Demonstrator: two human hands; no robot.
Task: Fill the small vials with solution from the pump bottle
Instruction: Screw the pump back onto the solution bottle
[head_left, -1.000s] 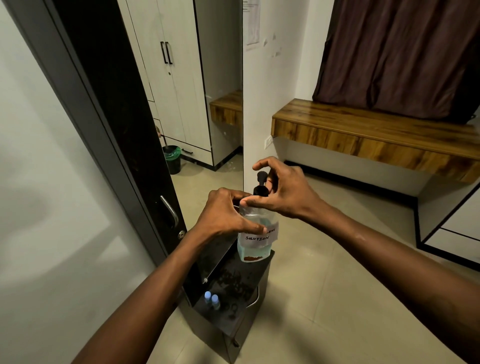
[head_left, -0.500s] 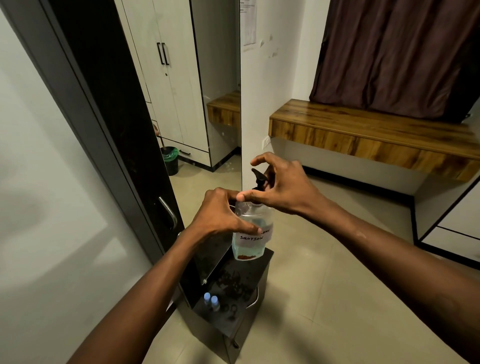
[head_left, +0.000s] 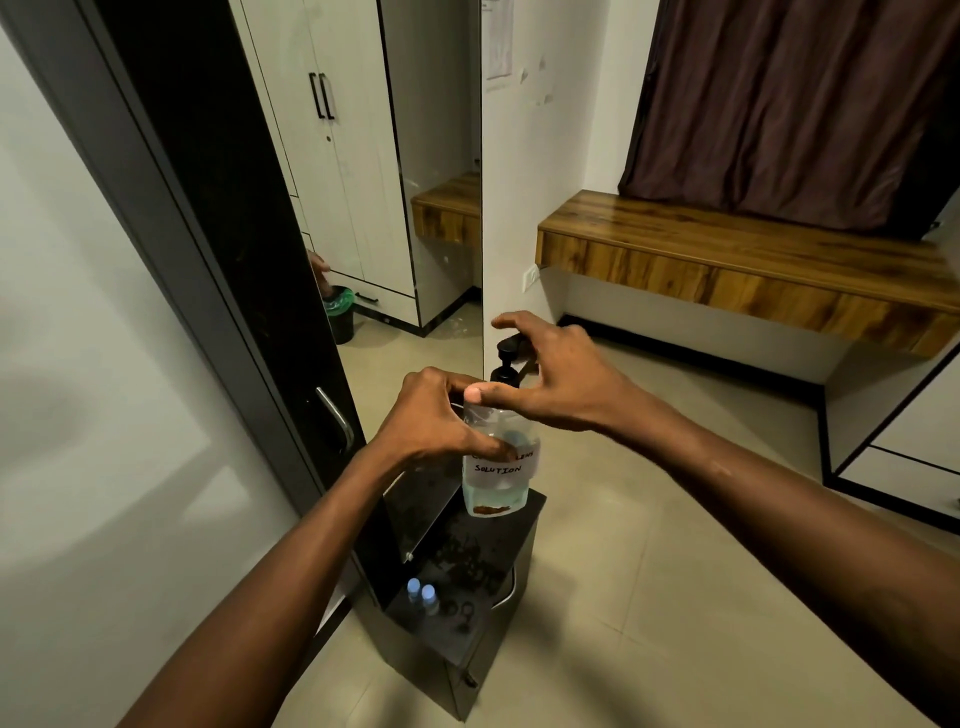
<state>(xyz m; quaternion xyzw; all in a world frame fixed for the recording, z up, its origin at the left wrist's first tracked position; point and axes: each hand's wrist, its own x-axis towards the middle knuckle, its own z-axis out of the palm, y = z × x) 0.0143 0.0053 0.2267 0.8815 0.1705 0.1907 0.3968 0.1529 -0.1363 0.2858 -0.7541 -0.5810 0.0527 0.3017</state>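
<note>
A clear pump bottle (head_left: 498, 486) labelled "SOLUTION", holding pale liquid, stands upright over the far end of a small black cabinet (head_left: 470, 631). My left hand (head_left: 431, 421) grips the bottle's shoulder from the left. My right hand (head_left: 563, 382) arches over the black pump head (head_left: 505, 358), with its thumb at the bottle's neck and its fingers curled around the pump. Two small vials with blue caps (head_left: 414, 587) (head_left: 429, 593) stand side by side on the cabinet's near left corner, apart from both hands.
A dark door with a metal handle (head_left: 335, 415) stands just left of the cabinet. A wooden bench (head_left: 727, 260) runs along the right wall under a brown curtain. A bin with a green liner (head_left: 340, 314) sits beyond the door. Tiled floor lies to the right.
My right hand has shifted around the pump head, and the nozzle points a different way than before. My left hand keeps its grip and the bottle has hardly moved.
</note>
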